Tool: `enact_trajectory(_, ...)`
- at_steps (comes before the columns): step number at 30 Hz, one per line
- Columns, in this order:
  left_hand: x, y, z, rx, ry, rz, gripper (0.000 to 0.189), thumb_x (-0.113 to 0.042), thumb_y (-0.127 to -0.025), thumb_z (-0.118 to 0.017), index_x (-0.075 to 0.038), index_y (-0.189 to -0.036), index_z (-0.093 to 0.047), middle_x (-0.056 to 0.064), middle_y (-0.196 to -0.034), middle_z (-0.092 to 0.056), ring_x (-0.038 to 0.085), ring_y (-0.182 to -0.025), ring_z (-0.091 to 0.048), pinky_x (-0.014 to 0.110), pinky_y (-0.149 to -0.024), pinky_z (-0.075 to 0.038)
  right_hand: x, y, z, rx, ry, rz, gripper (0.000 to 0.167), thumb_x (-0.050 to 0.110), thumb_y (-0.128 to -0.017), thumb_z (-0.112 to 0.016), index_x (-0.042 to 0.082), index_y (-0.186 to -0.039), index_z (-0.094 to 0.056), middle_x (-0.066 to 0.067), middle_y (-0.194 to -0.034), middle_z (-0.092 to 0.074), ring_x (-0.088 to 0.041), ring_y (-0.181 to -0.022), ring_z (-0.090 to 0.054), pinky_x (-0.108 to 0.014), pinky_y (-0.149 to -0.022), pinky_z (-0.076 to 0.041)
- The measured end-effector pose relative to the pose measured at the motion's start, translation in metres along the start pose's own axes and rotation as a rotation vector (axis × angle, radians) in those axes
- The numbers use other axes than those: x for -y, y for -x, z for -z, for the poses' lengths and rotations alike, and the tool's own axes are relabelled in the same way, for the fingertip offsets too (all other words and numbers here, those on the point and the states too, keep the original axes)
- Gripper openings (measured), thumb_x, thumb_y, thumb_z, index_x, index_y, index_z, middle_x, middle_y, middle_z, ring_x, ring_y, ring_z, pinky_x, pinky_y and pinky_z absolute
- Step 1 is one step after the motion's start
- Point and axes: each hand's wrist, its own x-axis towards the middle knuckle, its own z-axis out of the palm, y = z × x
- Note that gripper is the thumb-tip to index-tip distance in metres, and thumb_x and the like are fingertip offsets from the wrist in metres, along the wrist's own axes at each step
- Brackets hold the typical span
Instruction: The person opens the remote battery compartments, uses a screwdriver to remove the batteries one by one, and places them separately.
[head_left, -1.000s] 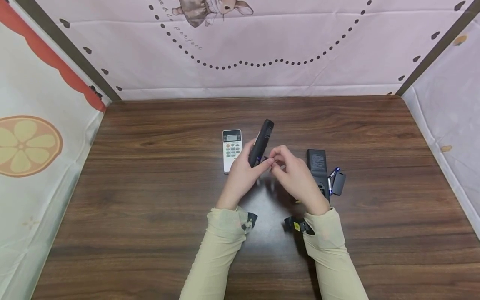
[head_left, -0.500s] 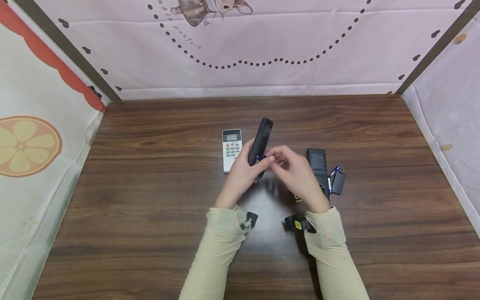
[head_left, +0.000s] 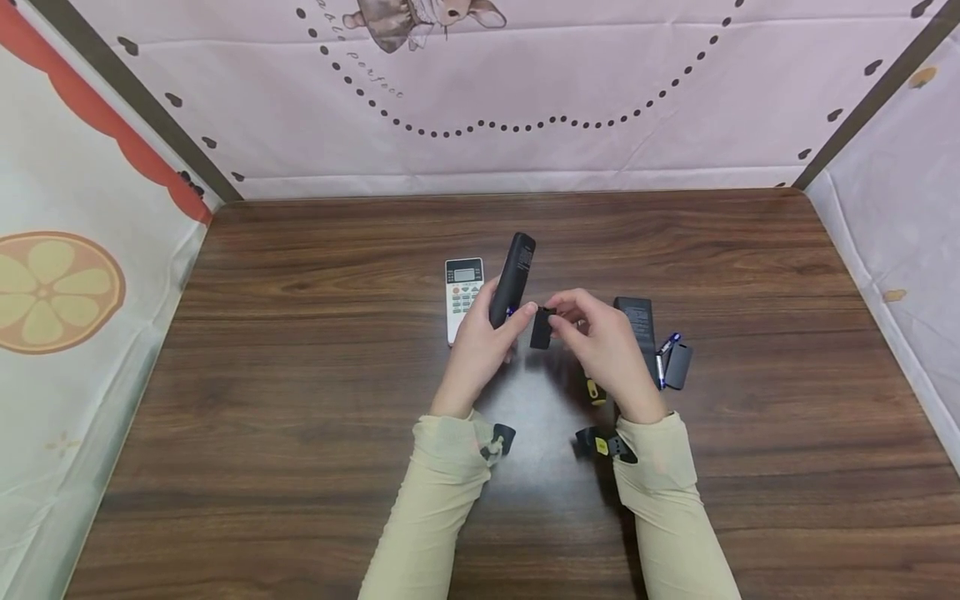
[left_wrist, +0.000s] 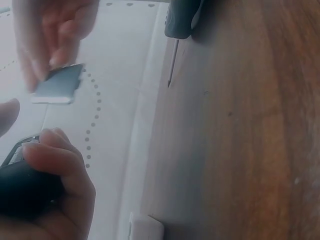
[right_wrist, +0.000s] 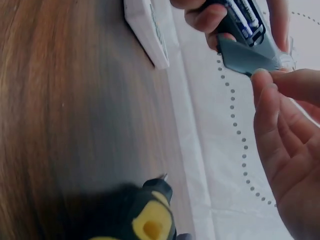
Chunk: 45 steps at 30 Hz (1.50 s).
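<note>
The left hand (head_left: 482,346) is gripping a long black plastic remote control (head_left: 513,279), fingers curled round it, the long axis pointing away from the person and leaning slightly right. Its uncovered battery compartment (right_wrist: 260,36) is holding 2 blue-and-silver cylindrical batteries (right_wrist: 237,18). Just right of this remote and apart from it, a flat black rectangular plastic cover (head_left: 541,330) is hanging from the nearer right hand (head_left: 600,342), thumb and fingertips pinching its edge. Farther right of the remote, another black remote (head_left: 637,321), loose blue-and-silver batteries (head_left: 661,371) and another black cover (head_left: 678,367) are lying; right and nearer the person, a yellow-and-black-handled screwdriver (head_left: 595,390); left, a white keypad remote (head_left: 464,287). All 5 are resting on the brown wood-grain table (head_left: 300,375).
</note>
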Motion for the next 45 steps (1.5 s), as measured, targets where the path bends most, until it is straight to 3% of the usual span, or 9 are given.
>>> enact_trajectory(4,0.0,0.0,0.0,-0.004,0.002,-0.003,0.057,-0.051,-0.078,-0.061,-0.032,-0.127,-0.04,0.009,-0.065,-0.052,0.028,-0.049,-0.05,0.03,-0.041,-0.042,-0.004,0.0,0.001,0.049,0.043,-0.051,0.017,0.015,-0.087,-0.059,0.016,-0.103,-0.059,0.002,-0.08,-0.062,-0.01,-0.061,-0.058,-0.027,-0.052,-0.047)
enact_trajectory(10,0.001,0.0,-0.001,0.004,-0.004,0.004,0.056,-0.055,-0.076,-0.06,-0.036,-0.125,-0.04,0.009,-0.064,-0.053,0.023,-0.048,-0.049,0.03,-0.041,-0.043,-0.013,-0.002,0.001,0.108,0.16,-0.107,0.015,0.015,-0.087,-0.058,0.017,-0.102,-0.06,0.002,-0.085,-0.062,-0.012,-0.063,-0.055,-0.028,-0.051,-0.044)
enact_trajectory(18,0.002,0.0,-0.002,0.015,-0.042,0.004,0.057,-0.055,-0.077,-0.059,-0.034,-0.127,-0.04,0.009,-0.064,-0.053,0.019,-0.046,-0.049,0.031,-0.042,-0.043,-0.024,-0.003,-0.005,0.184,0.277,-0.112,0.017,0.011,-0.085,-0.059,0.012,-0.102,-0.063,-0.003,-0.094,-0.064,-0.015,-0.08,-0.057,-0.033,-0.065,-0.046)
enact_trajectory(28,0.003,0.0,-0.004,0.038,-0.069,0.002,0.054,-0.052,-0.08,-0.058,-0.033,-0.128,-0.039,0.008,-0.064,-0.054,0.019,-0.046,-0.049,0.031,-0.042,-0.044,-0.029,-0.003,-0.006,0.155,0.302,-0.159,0.02,0.005,-0.085,-0.057,0.01,-0.103,-0.064,-0.005,-0.093,-0.064,-0.017,-0.074,-0.055,-0.032,-0.062,-0.046)
enact_trajectory(33,0.002,0.001,-0.004,0.041,-0.081,-0.005,0.057,-0.053,-0.079,-0.057,-0.033,-0.129,-0.039,0.007,-0.064,-0.053,0.019,-0.048,-0.05,0.031,-0.042,-0.044,-0.03,-0.002,-0.009,0.133,0.335,-0.143,0.023,0.004,-0.083,-0.06,0.009,-0.105,-0.064,-0.006,-0.089,-0.06,-0.019,-0.072,-0.052,-0.032,-0.06,-0.044)
enact_trajectory(45,0.003,0.001,-0.006,0.057,-0.085,0.024,0.056,-0.054,-0.08,-0.056,-0.035,-0.129,-0.038,0.009,-0.065,-0.054,0.02,-0.049,-0.05,0.031,-0.043,-0.044,-0.03,0.0,-0.009,0.148,0.348,-0.156,0.04,0.004,-0.08,-0.064,0.012,-0.118,-0.058,-0.01,-0.112,-0.052,-0.023,-0.089,-0.053,-0.041,-0.073,-0.045)
